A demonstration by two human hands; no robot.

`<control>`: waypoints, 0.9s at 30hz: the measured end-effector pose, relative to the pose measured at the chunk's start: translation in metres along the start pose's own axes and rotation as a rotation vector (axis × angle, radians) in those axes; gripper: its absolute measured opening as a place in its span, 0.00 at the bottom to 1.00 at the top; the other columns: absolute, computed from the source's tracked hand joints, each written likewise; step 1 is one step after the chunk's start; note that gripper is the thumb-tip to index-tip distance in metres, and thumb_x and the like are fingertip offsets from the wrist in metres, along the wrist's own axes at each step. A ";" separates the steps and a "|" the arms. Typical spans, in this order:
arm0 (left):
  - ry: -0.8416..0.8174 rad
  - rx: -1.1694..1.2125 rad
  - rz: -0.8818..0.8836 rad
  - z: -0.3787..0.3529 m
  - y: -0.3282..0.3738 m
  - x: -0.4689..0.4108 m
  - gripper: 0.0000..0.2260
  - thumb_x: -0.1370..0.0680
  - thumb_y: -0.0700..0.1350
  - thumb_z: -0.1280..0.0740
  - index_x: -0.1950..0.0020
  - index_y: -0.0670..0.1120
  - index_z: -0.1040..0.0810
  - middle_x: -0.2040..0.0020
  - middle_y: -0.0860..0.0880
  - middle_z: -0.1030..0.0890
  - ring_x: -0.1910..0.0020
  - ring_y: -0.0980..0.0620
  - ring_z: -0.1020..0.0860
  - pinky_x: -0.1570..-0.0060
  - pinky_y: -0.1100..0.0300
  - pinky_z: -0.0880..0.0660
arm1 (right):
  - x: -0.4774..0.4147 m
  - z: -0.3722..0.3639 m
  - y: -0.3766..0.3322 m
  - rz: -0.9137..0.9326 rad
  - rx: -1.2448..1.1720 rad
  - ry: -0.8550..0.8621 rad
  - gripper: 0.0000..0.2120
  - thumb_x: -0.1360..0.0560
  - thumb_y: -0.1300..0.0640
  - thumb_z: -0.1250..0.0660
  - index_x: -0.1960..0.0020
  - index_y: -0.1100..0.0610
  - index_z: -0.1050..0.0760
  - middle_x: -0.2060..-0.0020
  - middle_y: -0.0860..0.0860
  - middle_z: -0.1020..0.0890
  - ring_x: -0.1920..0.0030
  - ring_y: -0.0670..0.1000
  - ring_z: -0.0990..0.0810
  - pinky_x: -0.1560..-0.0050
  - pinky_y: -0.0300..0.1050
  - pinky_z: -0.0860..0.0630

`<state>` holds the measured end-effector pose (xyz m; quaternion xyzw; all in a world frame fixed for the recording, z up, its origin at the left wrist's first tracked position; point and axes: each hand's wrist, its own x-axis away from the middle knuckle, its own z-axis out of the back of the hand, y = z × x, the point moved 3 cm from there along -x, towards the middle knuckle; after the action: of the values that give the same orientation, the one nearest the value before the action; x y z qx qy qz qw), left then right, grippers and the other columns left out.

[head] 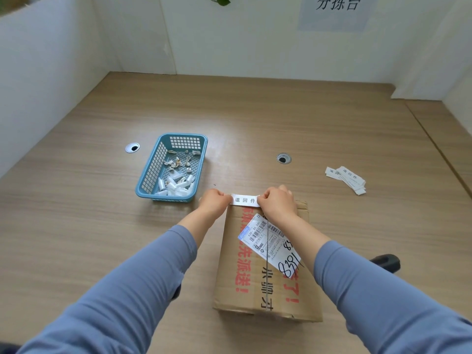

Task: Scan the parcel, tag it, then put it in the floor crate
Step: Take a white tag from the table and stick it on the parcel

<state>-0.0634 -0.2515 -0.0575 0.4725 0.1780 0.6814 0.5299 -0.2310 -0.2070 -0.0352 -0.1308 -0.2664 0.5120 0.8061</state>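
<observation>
Cardboard parcel (255,284) is seen lying flat on the wooden table (255,118), close to its near edge, with a white shipping label (268,241) stuck askew on its top; a white tag strip (245,200) printed with black characters is held stretched above the parcel's far edge; its left end is pinched by the left hand (213,200) and its right end by the right hand (277,203), fingers curled on both; whether the strip touches the cardboard cannot be told; a blue plastic basket (154,166) holding paper scraps (176,185) is set just left of and beyond the parcel; a loose pile of further tags (347,178) is laid well apart to the right; a left grommet (132,147) and a right grommet (284,158) are set into the tabletop either side of the basket
</observation>
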 end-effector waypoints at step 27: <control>-0.049 0.173 0.020 -0.006 -0.006 0.004 0.19 0.23 0.41 0.34 0.71 0.48 0.37 0.70 0.49 0.34 0.71 0.53 0.36 0.71 0.62 0.39 | 0.001 -0.005 0.000 0.025 0.010 0.145 0.16 0.24 0.49 0.36 0.45 0.61 0.26 0.46 0.56 0.22 0.43 0.59 0.26 0.44 0.51 0.30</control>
<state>-0.0646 -0.2438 -0.0632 0.5347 0.2184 0.6569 0.4847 -0.2277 -0.2053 -0.0392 -0.1666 -0.2030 0.5124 0.8176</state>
